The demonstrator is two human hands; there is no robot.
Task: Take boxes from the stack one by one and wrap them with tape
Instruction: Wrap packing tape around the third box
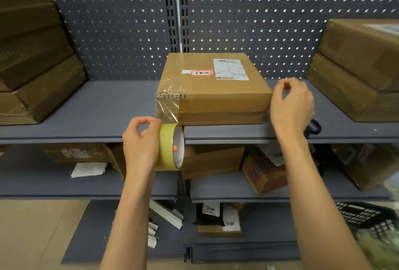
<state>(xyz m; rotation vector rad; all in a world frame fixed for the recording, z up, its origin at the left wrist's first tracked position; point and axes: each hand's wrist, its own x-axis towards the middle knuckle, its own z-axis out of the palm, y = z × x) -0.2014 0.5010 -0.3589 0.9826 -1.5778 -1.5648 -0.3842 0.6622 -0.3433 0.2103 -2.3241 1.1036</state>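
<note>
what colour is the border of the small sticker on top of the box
Red, round a white sticker with dark handwriting, on the box; the head view shows it.

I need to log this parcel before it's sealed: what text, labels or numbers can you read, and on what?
Nothing can be quoted as it reads.
Red-bordered sticker on the box top: handwritten characters, too blurred to read.
White shipping label on the same box: barcodes and fine print, too small.
Barcode labels on parcels on the lower shelves: unreadable.
</note>
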